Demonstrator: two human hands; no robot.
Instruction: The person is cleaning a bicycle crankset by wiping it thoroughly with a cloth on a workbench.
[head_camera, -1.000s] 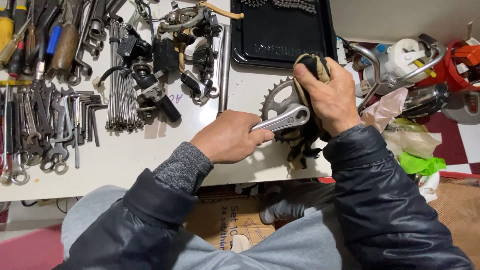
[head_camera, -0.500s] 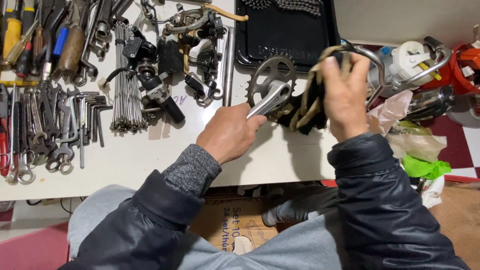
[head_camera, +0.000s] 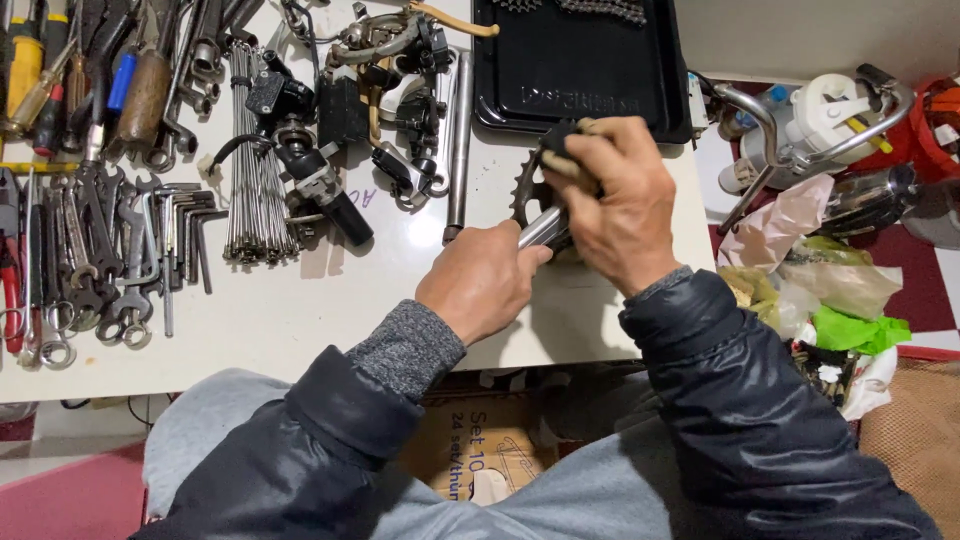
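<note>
My left grip (head_camera: 482, 280) clenches the crank (head_camera: 540, 228) while my right grip (head_camera: 615, 200) clamps a rag (head_camera: 562, 150) on it; teeth just beyond might snag rag or fingers.

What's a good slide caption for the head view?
Left hand grips crank arm; right hand rubs chainring with rag.

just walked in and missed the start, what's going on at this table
A person in a dark jacket is working on a bicycle crankset over a white table. The left hand grips the silver crank arm, while the right hand presses a dark rag against the toothed chainring. A black tray sits just behind, and wrenches, spokes and other bike parts lie off to the left.
</note>
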